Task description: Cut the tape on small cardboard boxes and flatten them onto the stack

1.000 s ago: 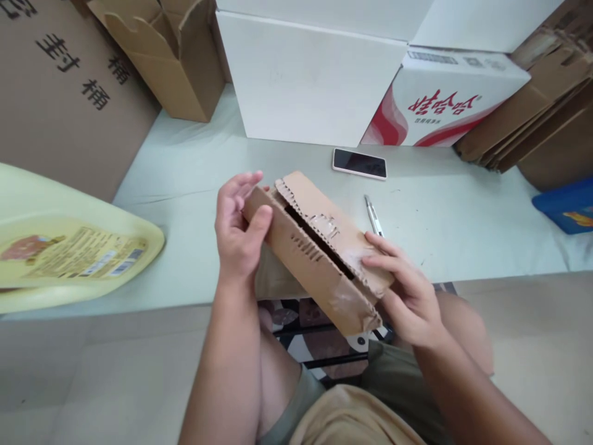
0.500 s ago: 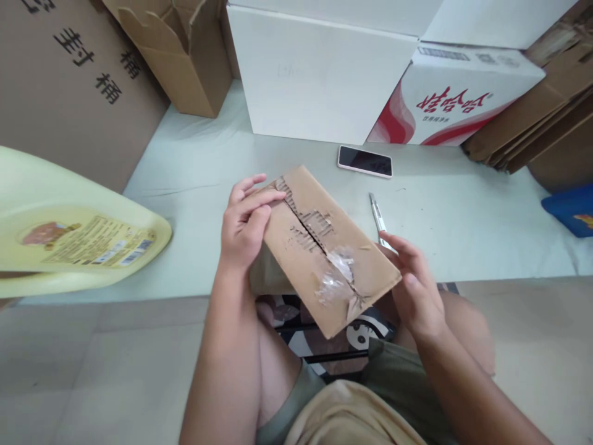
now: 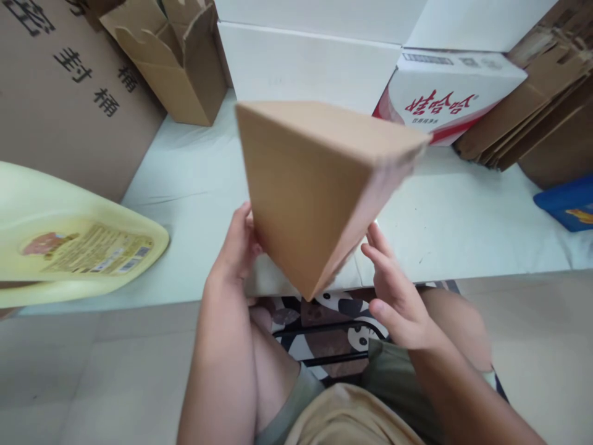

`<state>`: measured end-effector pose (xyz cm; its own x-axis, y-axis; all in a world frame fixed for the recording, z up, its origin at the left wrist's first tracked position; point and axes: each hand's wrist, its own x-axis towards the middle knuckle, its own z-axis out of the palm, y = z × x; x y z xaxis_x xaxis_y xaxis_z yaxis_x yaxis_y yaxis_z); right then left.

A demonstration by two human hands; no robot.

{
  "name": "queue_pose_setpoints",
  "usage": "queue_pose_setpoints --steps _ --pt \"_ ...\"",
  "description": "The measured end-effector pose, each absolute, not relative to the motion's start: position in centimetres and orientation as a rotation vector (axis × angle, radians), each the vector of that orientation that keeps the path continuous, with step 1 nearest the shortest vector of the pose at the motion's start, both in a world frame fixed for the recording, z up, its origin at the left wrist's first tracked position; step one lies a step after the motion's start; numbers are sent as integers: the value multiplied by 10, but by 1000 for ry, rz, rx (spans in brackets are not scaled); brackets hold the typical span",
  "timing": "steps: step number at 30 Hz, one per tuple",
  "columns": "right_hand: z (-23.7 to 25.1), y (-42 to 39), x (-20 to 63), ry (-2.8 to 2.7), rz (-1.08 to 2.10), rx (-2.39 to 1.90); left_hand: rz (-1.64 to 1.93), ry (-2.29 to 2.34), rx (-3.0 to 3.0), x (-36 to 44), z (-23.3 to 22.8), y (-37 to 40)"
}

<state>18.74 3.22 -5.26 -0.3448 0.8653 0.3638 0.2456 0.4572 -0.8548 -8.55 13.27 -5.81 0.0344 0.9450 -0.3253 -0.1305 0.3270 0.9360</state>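
Observation:
A small brown cardboard box (image 3: pixel 306 185) is raised toward the camera, showing two plain faces that meet at a lower corner. My left hand (image 3: pixel 236 247) grips its left underside, fingers hidden behind it. My right hand (image 3: pixel 393 290) touches its right lower edge with fingers spread. The box hangs over the pale green table's (image 3: pixel 463 216) near edge, above my lap.
A pale yellow plastic container (image 3: pixel 69 247) with a label lies at left. Behind it stands a big brown carton (image 3: pixel 60 93) with black characters, then an open brown box (image 3: pixel 171 55), white boxes (image 3: pixel 315 68), a red-and-white carton (image 3: pixel 445 93), flattened cardboard (image 3: pixel 532 111) and a blue item (image 3: pixel 565 204) at right.
The box has been turned and lifted toward the camera. Its torn, taped flap side is out of sight, and it now covers the phone and the pen on the table.

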Motion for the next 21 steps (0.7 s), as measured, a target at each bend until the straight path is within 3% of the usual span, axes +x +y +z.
queue_pose_setpoints --steps 12,14,18,21 --pt "-46 58 184 -1714 677 -1132 273 1368 1149 -83 -58 127" --pt "-47 61 179 -1763 658 -1117 445 1492 1228 -87 -60 129" --pt "-45 68 167 -1886 648 -1023 1264 1458 1300 -97 -73 138" --pt "-44 69 161 -1907 717 -953 1433 1205 1513 -100 -83 143"
